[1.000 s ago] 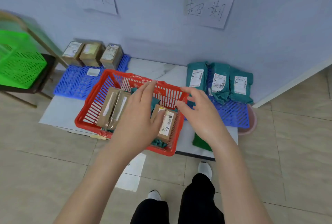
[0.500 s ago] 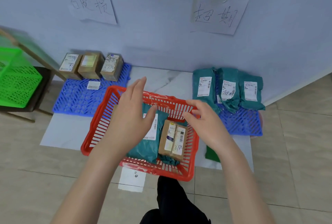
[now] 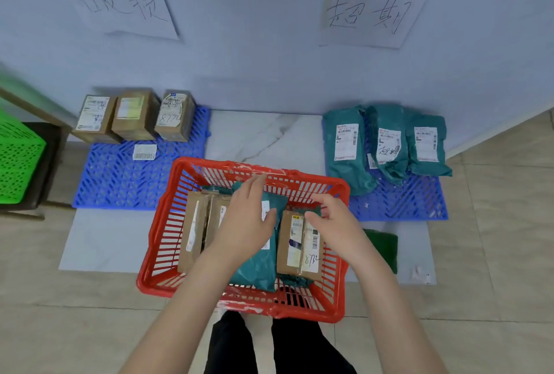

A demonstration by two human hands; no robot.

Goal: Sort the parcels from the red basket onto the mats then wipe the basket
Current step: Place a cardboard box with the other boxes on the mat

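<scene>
The basket (image 3: pixel 162 238) straddles the slab's (image 3: pixel 263 134) near edge, its front over the floor tiles. Since half a second ago the left hand (image 3: pixel 245 218) has slid right, uncovering two boxes (image 3: pixel 198 233) at the basket's left side. It now lies flat, fingers straight, on a green bag (image 3: pixel 257 265) in the middle. The right hand (image 3: pixel 335 221) has come in from the right rim and hovers with loosely bent fingers, holding nothing, over the far end of a taped box (image 3: pixel 299 247); I cannot tell whether it touches. At the slab's far-left corner, the left mat (image 3: pixel 120 182) carries three boxes (image 3: pixel 135 116) and a loose label (image 3: pixel 144 152). The right mat (image 3: pixel 398 203) carries three bags (image 3: pixel 386 146). A green cloth (image 3: pixel 385 246) lies just right of the basket. A green crate (image 3: pixel 18 161) stands beyond the slab's left edge.
</scene>
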